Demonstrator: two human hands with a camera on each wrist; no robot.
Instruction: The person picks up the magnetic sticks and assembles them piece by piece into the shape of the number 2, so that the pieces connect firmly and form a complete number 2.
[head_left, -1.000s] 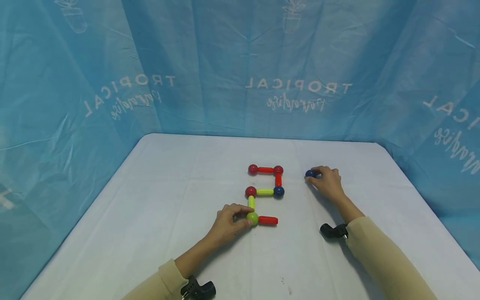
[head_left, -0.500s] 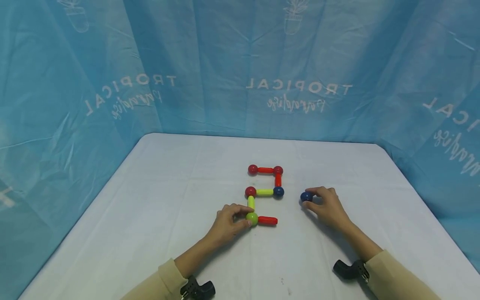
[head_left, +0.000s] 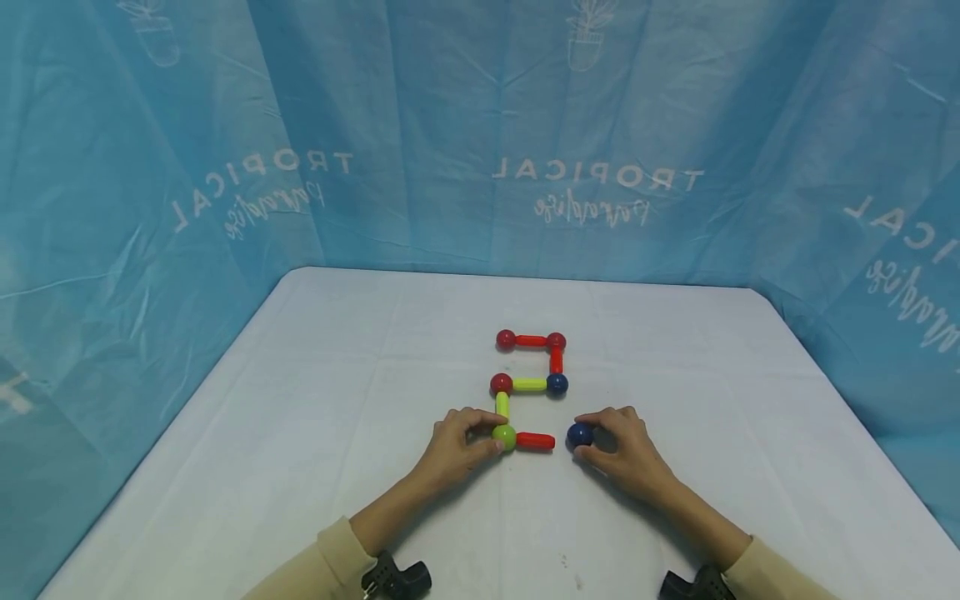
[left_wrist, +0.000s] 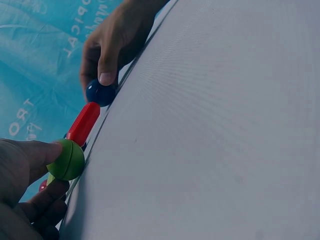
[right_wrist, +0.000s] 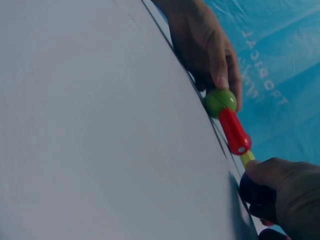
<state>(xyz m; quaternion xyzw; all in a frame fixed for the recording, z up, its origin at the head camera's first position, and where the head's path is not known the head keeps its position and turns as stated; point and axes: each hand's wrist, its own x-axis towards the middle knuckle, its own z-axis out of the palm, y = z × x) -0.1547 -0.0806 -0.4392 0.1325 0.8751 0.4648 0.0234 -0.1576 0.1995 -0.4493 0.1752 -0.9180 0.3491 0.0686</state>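
Note:
Balls and rods joined in a zigzag chain lie on the white table. My left hand (head_left: 457, 448) pinches the green ball (head_left: 505, 437) at the chain's near left corner between thumb and fingers. From that ball a red rod (head_left: 536, 442) points right, its far end bare. My right hand (head_left: 628, 450) pinches a loose blue ball (head_left: 580, 435) a short gap to the right of that rod end. In the right wrist view the blue ball (right_wrist: 256, 190) is partly covered by the thumb. In the left wrist view the green ball (left_wrist: 67, 160) shows a seam.
The chain continues away from me through a yellow-green rod (head_left: 530, 384), a second blue ball (head_left: 557, 384), a red ball (head_left: 502, 383) and more red pieces. A white cloth (head_left: 360, 350) covers the table. Blue printed sheeting (head_left: 450, 133) hangs behind and at both sides.
My right hand has carried the blue ball toward me and leftward, from the far right of the chain to beside the near red rod. The left hand has stayed on the green ball.

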